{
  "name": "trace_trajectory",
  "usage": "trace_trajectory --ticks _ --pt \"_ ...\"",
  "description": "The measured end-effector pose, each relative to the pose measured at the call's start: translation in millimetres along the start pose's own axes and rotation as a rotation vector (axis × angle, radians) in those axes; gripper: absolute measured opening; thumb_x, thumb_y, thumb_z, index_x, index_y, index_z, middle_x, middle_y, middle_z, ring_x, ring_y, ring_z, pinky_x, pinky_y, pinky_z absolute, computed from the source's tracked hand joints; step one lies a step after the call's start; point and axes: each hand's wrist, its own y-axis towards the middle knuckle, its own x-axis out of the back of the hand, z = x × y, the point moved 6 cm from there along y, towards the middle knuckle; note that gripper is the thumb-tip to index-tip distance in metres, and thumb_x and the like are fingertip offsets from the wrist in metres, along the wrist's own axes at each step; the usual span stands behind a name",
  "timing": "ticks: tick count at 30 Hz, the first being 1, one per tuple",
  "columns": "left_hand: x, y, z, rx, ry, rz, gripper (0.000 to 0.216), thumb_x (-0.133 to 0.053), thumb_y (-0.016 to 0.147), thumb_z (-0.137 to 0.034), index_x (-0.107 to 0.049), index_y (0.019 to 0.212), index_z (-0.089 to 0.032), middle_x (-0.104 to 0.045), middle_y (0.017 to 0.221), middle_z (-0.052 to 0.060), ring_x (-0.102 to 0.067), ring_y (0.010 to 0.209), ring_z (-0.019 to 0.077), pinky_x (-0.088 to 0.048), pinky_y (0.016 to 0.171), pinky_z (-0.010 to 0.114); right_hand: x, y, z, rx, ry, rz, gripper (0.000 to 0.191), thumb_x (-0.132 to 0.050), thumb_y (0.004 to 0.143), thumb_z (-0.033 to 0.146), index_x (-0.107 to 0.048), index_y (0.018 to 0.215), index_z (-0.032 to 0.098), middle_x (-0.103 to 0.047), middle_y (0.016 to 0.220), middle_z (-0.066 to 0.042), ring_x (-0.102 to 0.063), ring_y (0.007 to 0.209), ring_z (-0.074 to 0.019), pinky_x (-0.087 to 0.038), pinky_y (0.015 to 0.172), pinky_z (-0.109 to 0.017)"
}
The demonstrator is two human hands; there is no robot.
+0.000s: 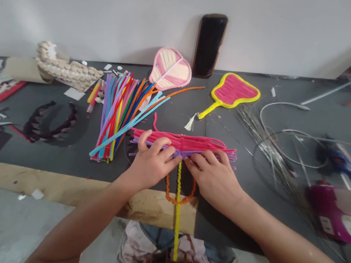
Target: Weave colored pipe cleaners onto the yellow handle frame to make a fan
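Pink-red pipe cleaners (pixel 190 141) lie side by side across the middle of the table, with purple pipe cleaners (pixel 229 157) along their near edge. My left hand (pixel 149 165) grips the purple ones left of centre, its fingers bent over the bundle. On the other side my right hand (pixel 217 174) has its curled fingers on the same purple strands, its fingertips close to the left hand's. A twisted yellow pipe cleaner (pixel 177 210) runs from the centre toward my body. Under it curves an orange pipe cleaner loop (pixel 171 199). My fingers hide part of the purple strands.
A multicoloured pipe cleaner bundle (pixel 112 118) lies at left, near a dark headband (pixel 50 129). Behind are a pink-white fan shape (pixel 171 70), a yellow-edged fan shape (pixel 236 92) and a leaning phone (pixel 210 45). Wires (pixel 268 144) and a blue glue gun (pixel 338 158) are at right.
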Motion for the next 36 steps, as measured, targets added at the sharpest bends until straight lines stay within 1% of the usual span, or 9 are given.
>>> trace_trajectory --ticks 6,13,18,21,27,30,32,34,36 --pt "-1 -4 8 0.013 -0.008 0.047 0.021 -0.063 0.089 -0.018 -0.073 0.1 -0.033 -0.068 0.099 -0.001 -0.051 0.107 0.0231 -0.011 0.114 0.056 1 -2 3 0.015 -0.02 0.024 0.031 -0.048 0.095 0.018 -0.066 0.12 0.016 -0.069 0.101 -0.008 -0.052 0.093 -0.0266 -0.03 0.089 -0.049" --pt "-3 -7 13 0.008 -0.031 0.109 0.024 -0.063 0.088 -0.017 -0.072 0.101 -0.034 -0.066 0.104 0.0 -0.05 0.109 0.0238 -0.01 0.114 0.057 1 -2 3 0.014 -0.018 0.017 0.031 -0.048 0.095 0.017 -0.066 0.12 0.017 -0.069 0.099 -0.008 -0.053 0.092 -0.026 -0.029 0.091 -0.05" --pt "2 -4 7 -0.028 -0.01 0.04 0.021 -0.06 0.091 -0.019 -0.072 0.102 -0.032 -0.066 0.104 0.0 -0.05 0.106 0.0214 -0.011 0.115 0.055 0 0 3 -0.005 -0.02 0.073 0.031 -0.046 0.097 0.018 -0.065 0.121 0.016 -0.068 0.1 -0.008 -0.053 0.095 -0.0254 -0.029 0.093 -0.049" --pt "1 -4 1 -0.055 -0.007 0.043 0.021 -0.059 0.093 -0.022 -0.071 0.106 -0.032 -0.066 0.11 0.0 -0.05 0.108 0.0207 -0.009 0.116 0.054 0 1 2 -0.024 -0.01 0.103 0.03 -0.046 0.097 0.019 -0.066 0.12 0.018 -0.068 0.101 -0.008 -0.052 0.097 -0.0245 -0.028 0.094 -0.048" --pt "-5 -6 1 -0.053 -0.036 0.109 0.023 -0.057 0.093 -0.02 -0.069 0.109 -0.031 -0.067 0.117 0.0 -0.05 0.114 0.0234 -0.007 0.116 0.058 6 -2 -12 0.01 0.032 0.079 0.026 -0.049 0.096 0.018 -0.07 0.109 0.022 -0.069 0.096 -0.005 -0.051 0.101 -0.0252 -0.021 0.1 -0.051" --pt "-8 -7 3 -0.049 -0.086 0.159 0.025 -0.054 0.094 -0.018 -0.068 0.11 -0.03 -0.066 0.124 0.0 -0.046 0.123 0.0257 -0.007 0.115 0.059 11 -3 -19 -0.024 0.022 0.043 0.024 -0.05 0.094 0.017 -0.072 0.101 0.022 -0.069 0.095 -0.005 -0.05 0.101 -0.0256 -0.022 0.098 -0.05" --pt "-10 -7 3 -0.034 -0.109 0.185 0.026 -0.052 0.094 -0.017 -0.068 0.11 -0.03 -0.066 0.124 0.001 -0.045 0.126 0.0267 -0.009 0.114 0.06 12 -2 -18 -0.058 0.007 0.01 0.025 -0.049 0.094 0.017 -0.07 0.108 0.021 -0.069 0.099 -0.006 -0.049 0.1 -0.0255 -0.024 0.095 -0.049" --pt "-10 -7 4 -0.014 -0.117 0.2 0.027 -0.052 0.094 -0.018 -0.068 0.111 -0.031 -0.066 0.122 0.003 -0.044 0.127 0.0277 -0.011 0.113 0.061 10 0 -12 -0.064 -0.002 -0.004 0.03 -0.049 0.095 0.019 -0.065 0.12 0.02 -0.068 0.103 -0.007 -0.049 0.099 -0.0252 -0.025 0.095 -0.048" --pt "-10 -7 3 0.001 -0.118 0.211 0.028 -0.052 0.094 -0.018 -0.068 0.113 -0.031 -0.066 0.12 0.005 -0.045 0.126 0.029 -0.013 0.113 0.061 4 2 -3 -0.055 0.004 0.012 0.034 -0.051 0.096 0.027 -0.061 0.127 0.018 -0.068 0.105 -0.008 -0.049 0.099 -0.0255 -0.025 0.096 -0.048"
